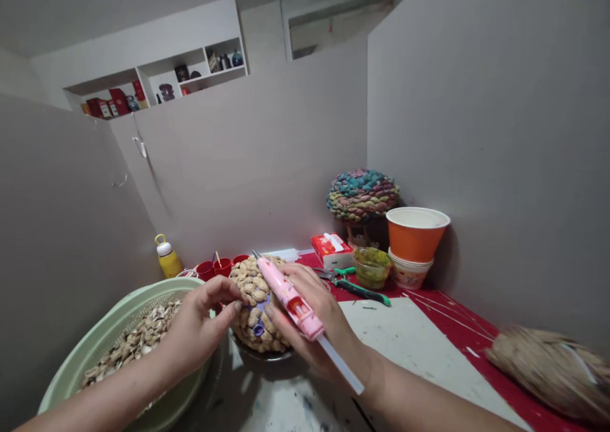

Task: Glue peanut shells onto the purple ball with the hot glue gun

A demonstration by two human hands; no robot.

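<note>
A purple balloon (258,328) shows through gaps in a round covering of peanut shells (252,286). The ball rests in a dark shallow dish (271,357). My right hand (324,317) holds a pink glue gun (290,295) with a white glue stick (340,363) out of its back end; the metal tip points up and left above the ball. At the ball's left side, my left hand (212,308) is closed, thumb and fingers bent together against the shells. Whatever lies between those fingertips is hidden.
At left a green basin (57,371) holds loose shells. Behind stand a yellow bottle (169,260), red cups (222,267), a tissue pack (332,248), pliers (362,291), a green tub (372,268) and orange bowls (414,235). A coloured woven dome (363,195) and brown fibre bundle (548,371) flank the right.
</note>
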